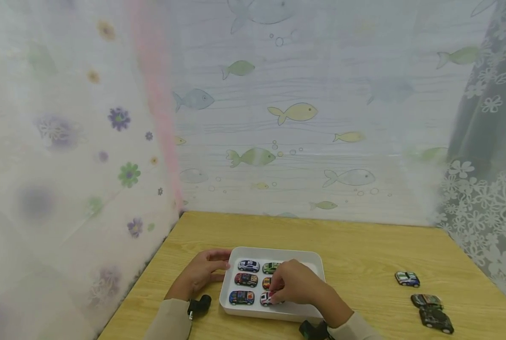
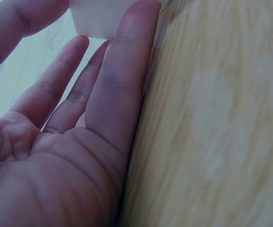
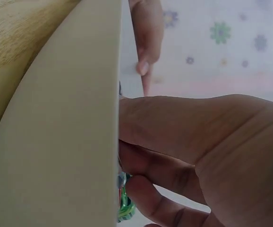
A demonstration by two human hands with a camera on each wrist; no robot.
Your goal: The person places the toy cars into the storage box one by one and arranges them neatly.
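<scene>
A shallow white tray lies on the table with several toy cars in rows. My left hand holds the tray's left side, thumb on the rim and fingers against the outer wall. My right hand reaches over the tray and pinches a white-and-red toy car in the front row, partly hiding it. Behind it are a yellow-and-red car and a green car. The left column has a white-and-blue car, a dark red-and-black car and a blue car.
Right of the tray, a white car with dark trim stands on the wooden table. Nearer the front, a dark car and a black car sit close together. Patterned curtains hang behind the table and on both sides.
</scene>
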